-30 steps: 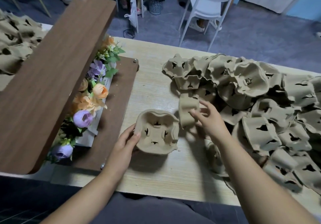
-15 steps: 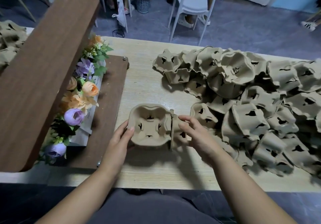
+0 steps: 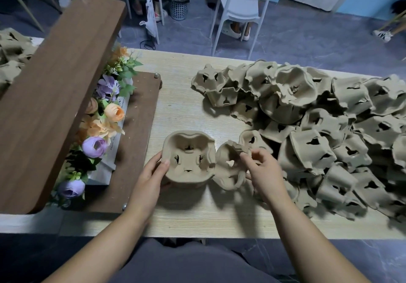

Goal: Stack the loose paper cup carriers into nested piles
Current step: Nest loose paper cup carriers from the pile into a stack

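Note:
A brown pulp cup carrier sits open side up near the table's front, and it looks like a nested pile. My left hand grips its left edge, thumb on the rim. Right beside it, a second carrier is tilted on its side, touching the first. My right hand pinches its upper rim with curled fingers. A large heap of loose carriers covers the right half of the table.
A brown wooden board leans over a flat board at the left, with artificial flowers between them. More carriers lie at the far left. White chairs and a bin stand beyond the light wooden table.
My right hand has drawn a loose carrier from the heap to the pile's right side and turned it from edge-on to tilted open. My left hand stays on the pile.

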